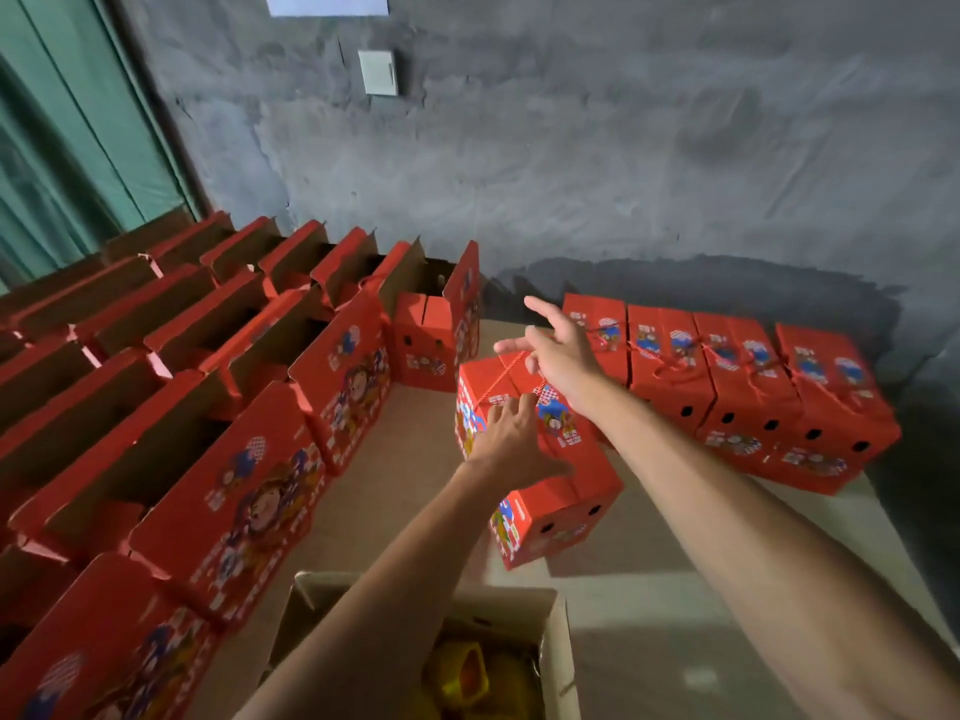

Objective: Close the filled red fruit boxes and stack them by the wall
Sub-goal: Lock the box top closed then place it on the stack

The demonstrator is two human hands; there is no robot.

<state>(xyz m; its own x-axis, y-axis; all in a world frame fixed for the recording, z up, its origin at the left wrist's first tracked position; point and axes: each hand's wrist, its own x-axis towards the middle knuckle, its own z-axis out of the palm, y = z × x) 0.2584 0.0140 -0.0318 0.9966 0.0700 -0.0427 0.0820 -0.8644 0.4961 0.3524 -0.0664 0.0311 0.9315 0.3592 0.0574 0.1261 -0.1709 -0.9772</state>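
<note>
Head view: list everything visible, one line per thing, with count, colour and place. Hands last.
Open fruit boxes: many, red with brown insides, rows at left, flaps up.
Closed fruit boxes: four, red, in a row by the wall at right.
Closed fruit box being handled: one, red, centre, string on top.
Cardboard carton: one, brown, bottom centre, yellow contents inside.
Wall: grey, behind.
Switch plate: one, white, on wall.
Curtain: green, upper left.
Left hand: on the handled box's top.
Right hand: fingers spread over its string.
</note>
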